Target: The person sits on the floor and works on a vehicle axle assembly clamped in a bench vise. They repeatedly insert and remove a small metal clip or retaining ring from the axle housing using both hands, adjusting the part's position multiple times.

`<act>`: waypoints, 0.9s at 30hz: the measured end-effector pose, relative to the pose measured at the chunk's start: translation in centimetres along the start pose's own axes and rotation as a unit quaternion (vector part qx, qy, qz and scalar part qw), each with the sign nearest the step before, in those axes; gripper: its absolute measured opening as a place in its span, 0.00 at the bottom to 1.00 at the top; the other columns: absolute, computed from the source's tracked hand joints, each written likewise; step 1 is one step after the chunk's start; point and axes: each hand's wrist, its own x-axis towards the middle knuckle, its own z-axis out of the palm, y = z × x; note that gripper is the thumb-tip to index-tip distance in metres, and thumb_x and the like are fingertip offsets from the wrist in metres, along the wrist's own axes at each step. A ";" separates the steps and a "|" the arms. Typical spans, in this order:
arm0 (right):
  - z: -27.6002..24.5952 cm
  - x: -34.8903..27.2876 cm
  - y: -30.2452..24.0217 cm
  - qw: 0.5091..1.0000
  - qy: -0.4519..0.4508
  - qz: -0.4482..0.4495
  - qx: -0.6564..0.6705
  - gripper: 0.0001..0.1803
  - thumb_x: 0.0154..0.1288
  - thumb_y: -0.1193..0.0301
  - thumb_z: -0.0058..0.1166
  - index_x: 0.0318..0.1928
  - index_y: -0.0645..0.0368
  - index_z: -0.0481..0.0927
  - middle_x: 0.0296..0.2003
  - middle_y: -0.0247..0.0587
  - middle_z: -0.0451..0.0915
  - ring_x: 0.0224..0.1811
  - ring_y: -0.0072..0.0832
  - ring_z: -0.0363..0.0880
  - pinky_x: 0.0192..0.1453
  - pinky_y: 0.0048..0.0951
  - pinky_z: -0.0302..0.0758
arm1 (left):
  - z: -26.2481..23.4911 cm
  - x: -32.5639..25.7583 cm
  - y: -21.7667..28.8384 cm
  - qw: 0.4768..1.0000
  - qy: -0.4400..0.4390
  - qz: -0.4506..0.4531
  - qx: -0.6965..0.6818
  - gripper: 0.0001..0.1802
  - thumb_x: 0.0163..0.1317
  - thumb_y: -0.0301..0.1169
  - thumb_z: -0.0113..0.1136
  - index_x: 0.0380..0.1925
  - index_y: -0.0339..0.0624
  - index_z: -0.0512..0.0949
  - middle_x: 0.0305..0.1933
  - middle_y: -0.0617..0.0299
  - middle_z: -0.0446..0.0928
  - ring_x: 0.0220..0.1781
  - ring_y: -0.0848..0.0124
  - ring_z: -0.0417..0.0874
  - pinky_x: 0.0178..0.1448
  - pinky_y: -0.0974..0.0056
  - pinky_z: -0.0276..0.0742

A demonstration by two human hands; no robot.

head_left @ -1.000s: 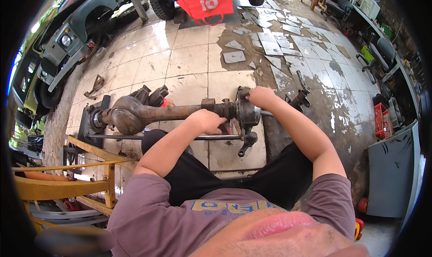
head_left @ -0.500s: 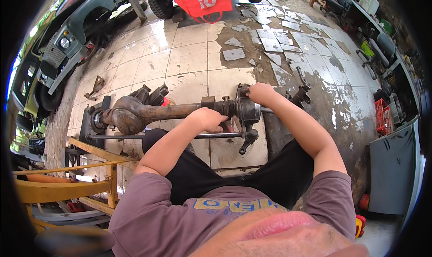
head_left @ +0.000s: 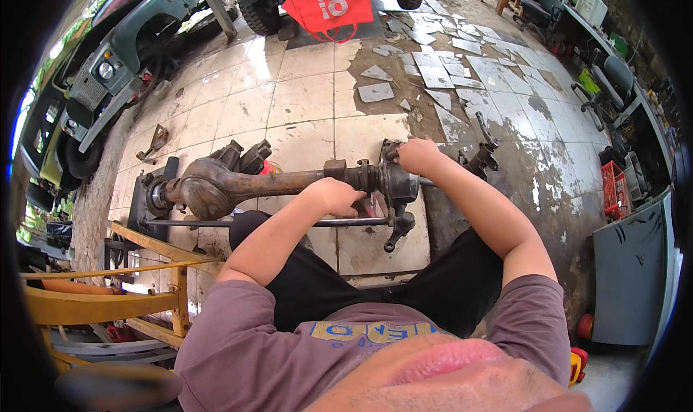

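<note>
Tiled workshop floor [head_left: 303, 101]: rusty brown steel axle housing [head_left: 238, 188], our left hand [head_left: 339, 195] and right hand [head_left: 415, 155] clamped around its knuckle end [head_left: 397, 184]; judged mid-dismantling, firm steadying needed next.

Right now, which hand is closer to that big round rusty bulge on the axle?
Left. The left hand grips the axle tube partway along from the rusty bulge; the right hand is farther, on the end knuckle.

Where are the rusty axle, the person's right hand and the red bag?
Rusty axle [head_left: 216, 189]: head view, on its bulging middle housing.
Right hand [head_left: 417, 155]: head view, on the knuckles.
Red bag [head_left: 330, 7]: head view, on its front panel.
</note>
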 end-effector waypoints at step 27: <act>-0.7 -0.3 0.2 0.999 -0.034 -0.004 0.004 0.20 0.77 0.53 0.55 0.52 0.53 0.91 0.52 0.48 0.90 0.57 0.47 0.88 0.59 0.49 0.84 | -0.8 -0.6 0.7 0.999 -0.010 -0.003 0.031 0.40 0.68 0.53 0.64 0.77 0.52 0.70 0.65 0.56 0.84 0.64 0.55 0.86 0.66 0.51 0.83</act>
